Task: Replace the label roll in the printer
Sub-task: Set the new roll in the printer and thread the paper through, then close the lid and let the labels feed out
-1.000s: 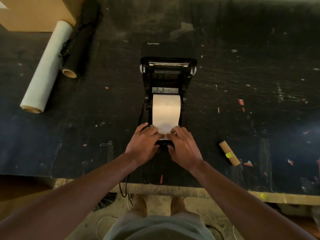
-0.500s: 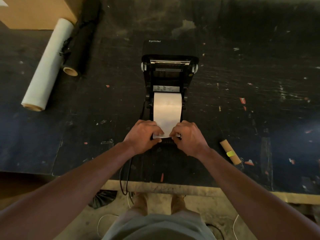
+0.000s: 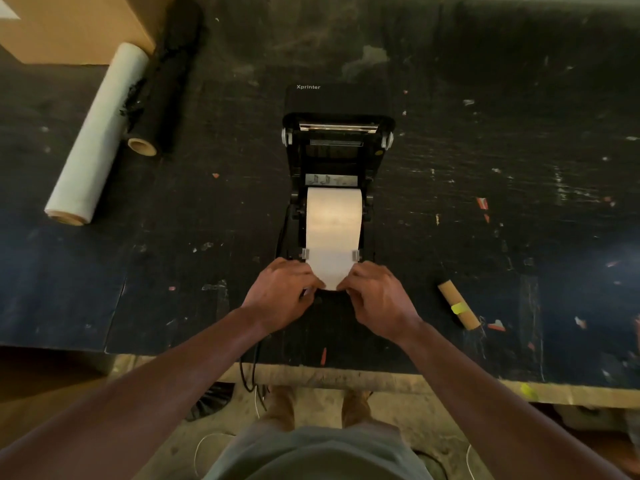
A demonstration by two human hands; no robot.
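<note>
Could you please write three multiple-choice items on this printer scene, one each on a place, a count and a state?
1. Where does the empty cardboard core lie?
A. on the table right of the printer
B. inside the printer
C. on the floor

2. How many long rolls lie at the table's far left?
A. one
B. two
C. four

3. What is the state of the printer lid?
A. shut
B. open
C. taken off

Answers:
1. A, it rests on the table beyond the right hand.
2. B, a white roll and a black roll lie side by side.
3. B, the lid stands up and the label roll shows, its end held by the left hand and the right hand.
</note>
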